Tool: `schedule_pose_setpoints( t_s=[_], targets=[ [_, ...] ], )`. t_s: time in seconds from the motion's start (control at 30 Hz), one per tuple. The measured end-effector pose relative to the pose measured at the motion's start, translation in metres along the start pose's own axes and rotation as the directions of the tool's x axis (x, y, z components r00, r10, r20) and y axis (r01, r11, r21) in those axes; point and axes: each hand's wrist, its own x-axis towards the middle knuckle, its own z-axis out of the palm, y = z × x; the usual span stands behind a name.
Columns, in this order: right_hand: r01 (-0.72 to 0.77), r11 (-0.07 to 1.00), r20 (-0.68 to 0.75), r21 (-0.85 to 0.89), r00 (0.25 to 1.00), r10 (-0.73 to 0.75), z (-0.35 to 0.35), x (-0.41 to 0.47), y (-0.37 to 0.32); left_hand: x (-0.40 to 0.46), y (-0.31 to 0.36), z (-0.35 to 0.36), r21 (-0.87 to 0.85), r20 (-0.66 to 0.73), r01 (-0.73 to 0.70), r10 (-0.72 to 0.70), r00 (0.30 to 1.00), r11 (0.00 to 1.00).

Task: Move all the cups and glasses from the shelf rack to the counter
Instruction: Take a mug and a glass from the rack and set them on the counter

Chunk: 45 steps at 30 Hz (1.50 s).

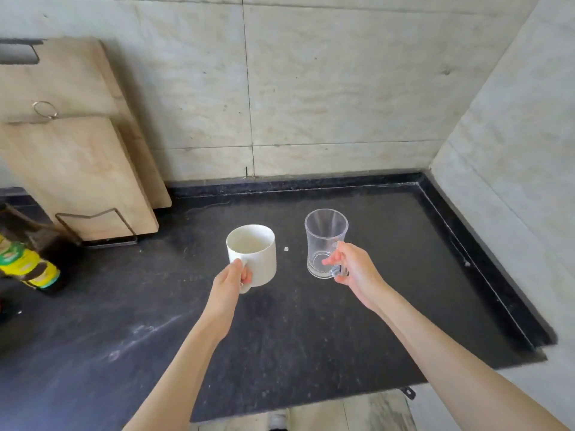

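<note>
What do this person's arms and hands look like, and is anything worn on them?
Both forearms come up from the bottom of the picture bare: no sleeves show on either. The left hand and right hand wear no gloves. No watch, bracelet or ring is visible on the wrists or fingers, as far as this view shows. No markings stand out either.

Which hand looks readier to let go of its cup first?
Probably the right hand: its glass mug seems already down on the counter. The left hand holds the white mug by its handle, seemingly tilted.
</note>
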Motion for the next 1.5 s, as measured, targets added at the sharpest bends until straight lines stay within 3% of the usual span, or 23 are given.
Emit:
schedule_pose_setpoints(
  t_s=[0.43, 1.07, 1.37, 1.5],
  targets=[
    [-0.027, 0.995, 0.069, 0.099, 0.997, 0.020, 0.061, 0.174, -0.031, 0.188, 0.004, 0.027, -0.005, 0.054, -0.024, 0.024, 0.998, 1.000],
    [0.003, 0.981, 0.093, 0.196, 0.995, -0.021, 0.103, 0.264, -0.030, 0.262, -0.001, 0.038, 0.015, 0.057, -0.081, 0.080, 0.995, 0.997],
    [0.030, 0.995, 0.142, 0.092, 0.989, -0.043, 0.098, 0.267, -0.038, 0.266, -0.004, 0.046, 0.145, 0.044, 0.013, -0.019, 0.999, 0.989],
    [0.044, 0.984, 0.060, -0.174, 0.998, -0.034, 0.095, 0.254, -0.042, 0.261, 0.004, 0.043, 0.216, -0.033, 0.078, -0.073, 0.997, 0.973]
  ],
)
